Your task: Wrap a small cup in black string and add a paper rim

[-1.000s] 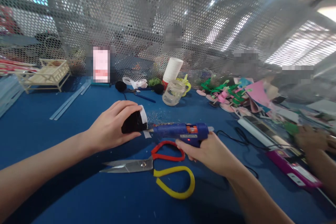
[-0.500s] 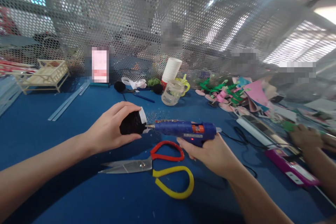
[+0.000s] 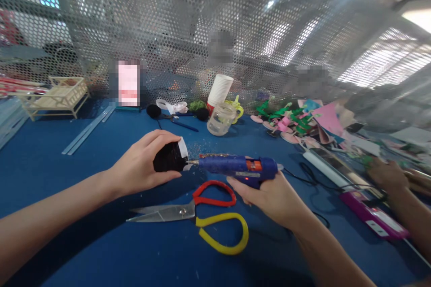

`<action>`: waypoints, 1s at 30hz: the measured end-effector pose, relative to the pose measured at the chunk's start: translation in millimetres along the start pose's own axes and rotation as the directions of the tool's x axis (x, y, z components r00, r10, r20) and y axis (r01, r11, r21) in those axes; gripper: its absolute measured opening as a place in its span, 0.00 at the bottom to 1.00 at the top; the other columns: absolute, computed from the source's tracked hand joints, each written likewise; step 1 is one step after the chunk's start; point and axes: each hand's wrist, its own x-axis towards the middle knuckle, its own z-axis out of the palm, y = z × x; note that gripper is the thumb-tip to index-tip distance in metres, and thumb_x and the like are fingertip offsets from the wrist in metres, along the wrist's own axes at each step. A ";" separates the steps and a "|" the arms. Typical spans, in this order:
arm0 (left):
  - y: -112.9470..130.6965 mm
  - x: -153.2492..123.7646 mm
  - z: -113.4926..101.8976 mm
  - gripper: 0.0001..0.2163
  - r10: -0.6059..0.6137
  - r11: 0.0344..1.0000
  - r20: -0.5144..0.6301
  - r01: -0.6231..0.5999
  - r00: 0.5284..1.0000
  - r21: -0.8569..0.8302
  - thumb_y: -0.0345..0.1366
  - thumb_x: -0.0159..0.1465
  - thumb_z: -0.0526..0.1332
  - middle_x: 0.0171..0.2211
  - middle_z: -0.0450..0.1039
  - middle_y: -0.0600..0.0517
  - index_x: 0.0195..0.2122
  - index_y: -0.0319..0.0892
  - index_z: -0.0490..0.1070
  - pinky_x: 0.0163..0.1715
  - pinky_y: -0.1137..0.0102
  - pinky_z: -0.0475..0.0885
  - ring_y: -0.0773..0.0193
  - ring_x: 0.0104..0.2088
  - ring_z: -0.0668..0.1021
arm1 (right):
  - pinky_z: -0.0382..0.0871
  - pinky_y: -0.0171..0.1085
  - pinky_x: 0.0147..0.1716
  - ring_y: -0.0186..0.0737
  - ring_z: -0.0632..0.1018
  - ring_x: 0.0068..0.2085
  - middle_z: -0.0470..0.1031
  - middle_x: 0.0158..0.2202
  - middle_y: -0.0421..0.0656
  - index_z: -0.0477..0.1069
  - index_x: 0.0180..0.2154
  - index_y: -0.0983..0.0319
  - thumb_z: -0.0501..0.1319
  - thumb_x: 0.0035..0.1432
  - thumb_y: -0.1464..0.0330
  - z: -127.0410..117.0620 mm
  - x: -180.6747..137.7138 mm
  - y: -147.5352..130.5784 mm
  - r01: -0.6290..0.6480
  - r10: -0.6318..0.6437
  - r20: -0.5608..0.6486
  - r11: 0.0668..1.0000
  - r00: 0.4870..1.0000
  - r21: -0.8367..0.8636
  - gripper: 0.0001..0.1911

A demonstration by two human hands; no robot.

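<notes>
– Where do we locate the black piece (image 3: 168, 158) relative to the left hand (image 3: 143, 161)?
– We find it at three o'clock from that hand, which curls around and grips it. Its white band (image 3: 182, 147) sits at the three o'clock end.
– What do we record for the right hand (image 3: 271, 195)?
– We observe it gripping the blue glue gun (image 3: 224, 165), which points toward nine o'clock. The nozzle (image 3: 193, 162) ends at the white band; we cannot confirm contact from this view.
– Which items lie nearby?
– We note scissors (image 3: 189, 210) on the blue table (image 3: 158, 251), between four and five o'clock from the left hand, and a clear jar (image 3: 218, 123) at two o'clock.
</notes>
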 end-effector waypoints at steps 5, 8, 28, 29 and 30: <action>1.6 1.2 -2.1 0.23 -0.079 0.997 0.025 0.079 0.997 -0.011 0.42 0.51 0.62 0.44 0.66 0.47 0.46 0.41 0.60 0.43 0.65 0.67 0.58 0.45 0.70 | 0.57 0.30 0.12 0.29 0.62 0.13 0.61 0.10 0.35 0.60 0.14 0.60 0.57 0.47 0.68 0.5 -0.8 0.0 -0.022 0.022 0.006 0.999 1.000 -0.022 0.13; 1.5 0.9 -1.9 0.23 -0.077 0.997 0.021 0.078 0.997 -0.015 0.42 0.51 0.62 0.44 0.66 0.47 0.47 0.41 0.60 0.43 0.65 0.67 0.58 0.45 0.70 | 0.58 0.30 0.13 0.30 0.63 0.13 0.60 0.10 0.35 0.60 0.14 0.60 0.57 0.47 0.68 -0.3 -0.5 0.6 -0.026 0.026 0.027 0.999 0.999 -0.026 0.13; 2.0 2.9 -0.9 0.25 -0.231 0.924 0.139 0.262 0.963 -0.280 0.44 0.47 0.64 0.40 0.70 0.49 0.45 0.40 0.63 0.39 0.65 0.69 0.59 0.39 0.73 | 0.57 0.29 0.14 0.27 0.62 0.13 0.59 0.10 0.33 0.68 0.27 0.65 0.54 0.54 0.64 -8.3 -0.8 8.3 0.007 -0.023 0.109 0.989 0.994 0.147 0.11; 1.9 3.1 -1.0 0.25 -0.264 0.894 0.188 0.313 0.946 -0.319 0.44 0.47 0.64 0.40 0.70 0.49 0.45 0.41 0.63 0.39 0.65 0.69 0.59 0.38 0.73 | 0.57 0.29 0.14 0.27 0.61 0.13 0.59 0.10 0.33 0.68 0.29 0.65 0.54 0.54 0.63 -7.8 -0.1 8.4 -0.004 -0.024 0.140 0.982 0.990 0.191 0.11; 1.8 3.2 -1.1 0.25 -0.284 0.865 0.237 0.355 0.929 -0.355 0.44 0.47 0.64 0.40 0.70 0.49 0.46 0.41 0.62 0.39 0.65 0.69 0.59 0.38 0.73 | 0.56 0.29 0.14 0.26 0.61 0.12 0.59 0.10 0.32 0.67 0.30 0.66 0.54 0.54 0.63 -6.9 0.6 8.6 -0.024 -0.017 0.174 0.973 0.985 0.229 0.11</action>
